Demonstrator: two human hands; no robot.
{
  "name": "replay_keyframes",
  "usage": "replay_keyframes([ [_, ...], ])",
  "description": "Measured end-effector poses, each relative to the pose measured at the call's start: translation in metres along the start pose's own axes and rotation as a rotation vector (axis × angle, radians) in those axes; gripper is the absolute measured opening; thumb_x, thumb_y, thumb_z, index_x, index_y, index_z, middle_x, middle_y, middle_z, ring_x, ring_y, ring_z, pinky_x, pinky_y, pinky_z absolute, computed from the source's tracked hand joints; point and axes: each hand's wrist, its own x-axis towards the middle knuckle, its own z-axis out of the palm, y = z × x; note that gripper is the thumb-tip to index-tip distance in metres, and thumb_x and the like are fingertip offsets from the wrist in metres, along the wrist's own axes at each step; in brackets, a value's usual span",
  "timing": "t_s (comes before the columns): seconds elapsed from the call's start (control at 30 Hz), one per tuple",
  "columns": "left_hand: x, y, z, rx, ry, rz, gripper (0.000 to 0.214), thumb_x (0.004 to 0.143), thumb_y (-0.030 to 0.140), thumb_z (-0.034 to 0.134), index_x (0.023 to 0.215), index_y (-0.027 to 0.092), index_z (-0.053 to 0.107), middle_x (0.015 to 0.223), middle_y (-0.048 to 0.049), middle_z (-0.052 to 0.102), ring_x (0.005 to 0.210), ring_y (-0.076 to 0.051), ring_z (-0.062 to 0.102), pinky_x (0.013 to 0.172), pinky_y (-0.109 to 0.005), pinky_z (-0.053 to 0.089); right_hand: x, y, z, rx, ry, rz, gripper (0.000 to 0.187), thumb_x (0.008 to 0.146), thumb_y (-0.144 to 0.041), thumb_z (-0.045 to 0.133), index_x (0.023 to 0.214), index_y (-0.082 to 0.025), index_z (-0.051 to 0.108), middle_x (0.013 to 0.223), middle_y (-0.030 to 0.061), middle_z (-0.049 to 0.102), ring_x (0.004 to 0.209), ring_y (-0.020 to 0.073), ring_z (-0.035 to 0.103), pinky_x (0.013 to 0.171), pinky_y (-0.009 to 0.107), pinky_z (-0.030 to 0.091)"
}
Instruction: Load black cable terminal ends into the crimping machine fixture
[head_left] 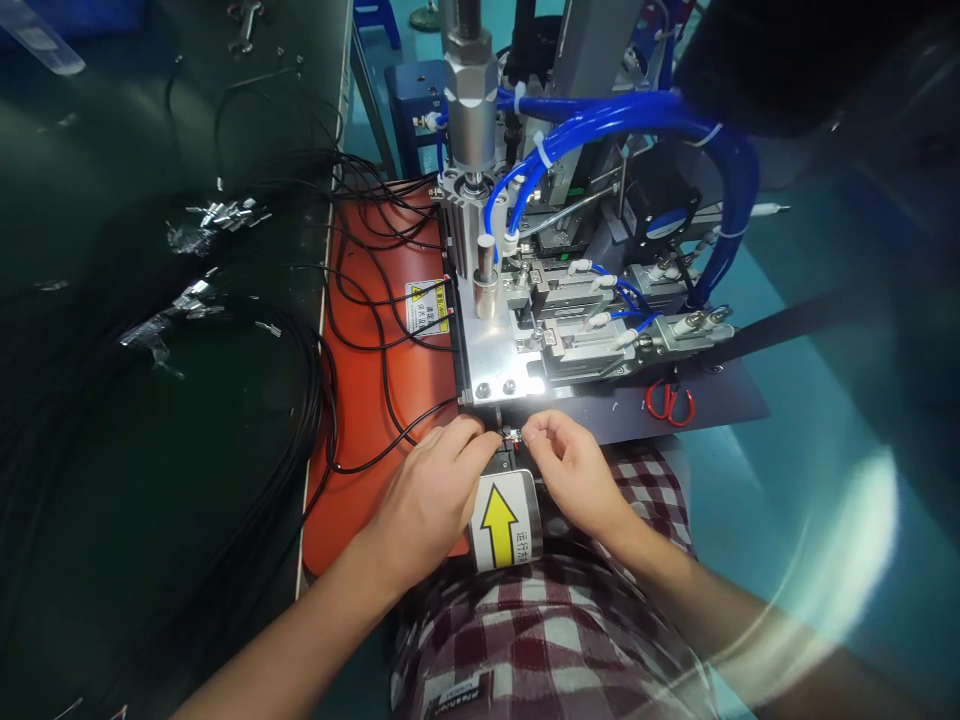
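My left hand and my right hand meet at the front edge of a small press machine. Both pinch a tiny dark part with thin red wire ends between thumb and fingertips. The left hand also lies on a thin black cable that runs off to the left. Just below the fingers sits a plate with a yellow arrow label. What the fingertips hold is too small to name exactly.
Black cables loop over an orange mat and a dark bench on the left, with small metal parts scattered there. Blue air hoses arch over the machine. Red-handled scissors lie at its right front. My checked shirt fills the foreground.
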Motion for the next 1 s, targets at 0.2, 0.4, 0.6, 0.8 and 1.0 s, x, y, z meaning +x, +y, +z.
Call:
replay_keyframes([
  [0.2,0.0,0.0,-0.001,0.003,-0.002,-0.005,0.024,0.089,0.007,0.045,0.104,0.01,0.062,0.091,-0.0104,0.062,0.082,-0.021,0.061,0.072,-0.032,0.054,0.005,-0.002,-0.009,0.246,-0.115,0.215,0.029,0.078,-0.044,0.06,0.066,-0.019,0.052,0.056,-0.0056,0.046,0.045,0.009,0.037,0.047,0.025,0.027],
  [0.4,0.0,-0.001,-0.001,-0.004,0.014,0.002,0.024,0.089,0.006,0.044,0.104,0.011,0.062,0.091,-0.0104,0.061,0.082,-0.021,0.06,0.071,-0.032,0.054,0.003,-0.006,-0.005,0.255,-0.117,0.154,0.028,0.075,-0.045,0.064,0.07,-0.019,0.055,0.058,-0.0056,0.048,0.048,0.0109,0.043,0.05,0.027,0.033],
  [0.6,0.002,-0.001,-0.001,-0.01,0.02,0.026,0.025,0.088,0.004,0.044,0.102,0.01,0.063,0.09,-0.0102,0.061,0.081,-0.02,0.06,0.07,-0.031,0.054,0.006,-0.008,-0.008,0.215,-0.187,0.129,0.025,0.081,-0.041,0.057,0.071,-0.019,0.052,0.052,-0.0069,0.046,0.048,0.0105,0.042,0.049,0.026,0.031],
  [0.8,0.003,-0.002,-0.001,0.01,0.019,0.04,0.026,0.088,0.005,0.043,0.103,0.01,0.063,0.091,-0.0104,0.061,0.081,-0.02,0.06,0.069,-0.031,0.054,0.007,-0.011,-0.011,0.161,-0.201,0.106,0.021,0.083,-0.037,0.054,0.072,-0.019,0.05,0.05,-0.0072,0.047,0.046,0.0105,0.043,0.05,0.025,0.032],
  [1.0,0.003,0.003,-0.002,0.118,0.009,0.046,0.026,0.089,0.006,0.042,0.102,0.01,0.064,0.09,-0.011,0.06,0.08,-0.021,0.058,0.067,-0.031,0.051,0.008,-0.01,-0.009,0.162,-0.196,0.135,0.021,0.083,-0.037,0.053,0.071,-0.019,0.051,0.049,-0.0072,0.048,0.045,0.0107,0.042,0.049,0.025,0.032],
])
